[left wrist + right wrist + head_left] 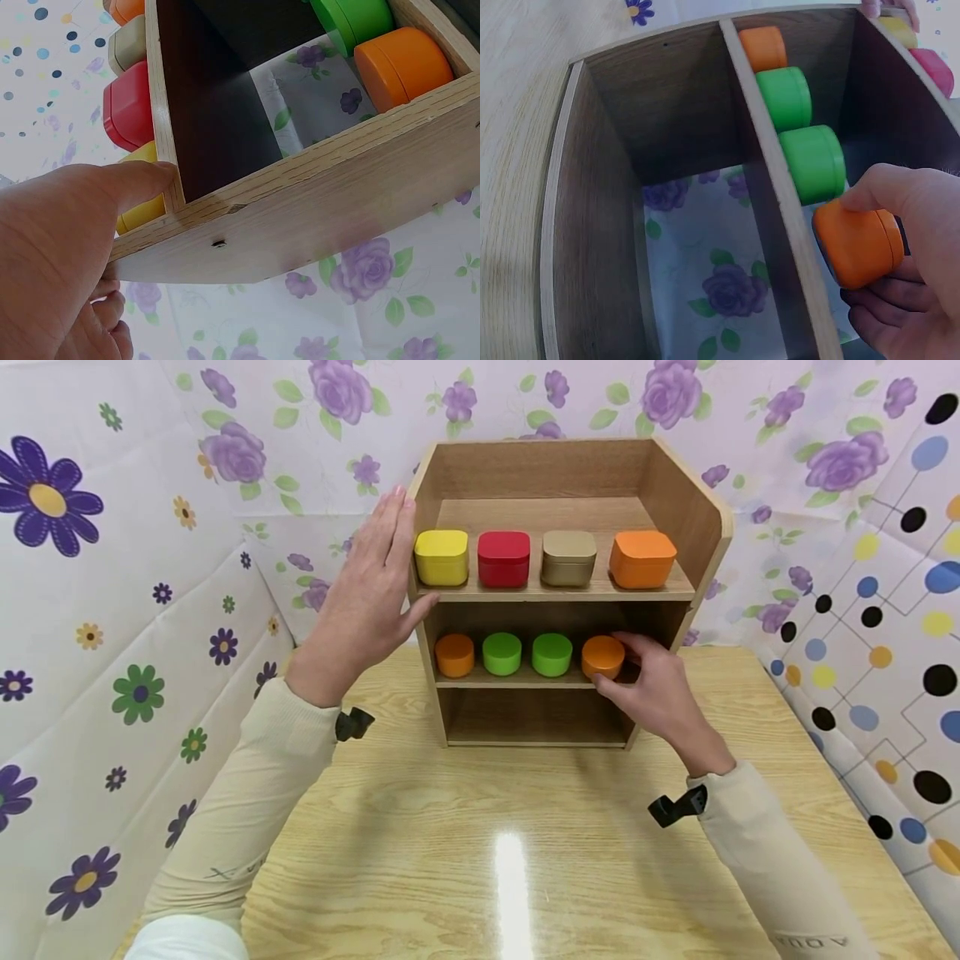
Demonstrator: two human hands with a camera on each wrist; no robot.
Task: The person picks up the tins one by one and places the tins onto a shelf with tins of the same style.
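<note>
A small wooden shelf unit (570, 597) stands against the back wall. My left hand (367, 585) lies along its left side, fingers straight and pointing up, with the thumb (142, 180) on the front edge beside the top board. On the middle board, my right hand (656, 685) holds an orange round lidded container (859, 241) at the right end, thumb on one side and fingers on the other. Left of it in the same row are two green containers (552, 654) and another orange container (454, 655).
Along the top board stand a yellow container (442, 560), a red one (504, 560), a tan one (568, 560) and an orange squarish one (642, 560). A light wood table (420, 843) spreads in front. Patterned cloth walls (142, 635) enclose the sides and back.
</note>
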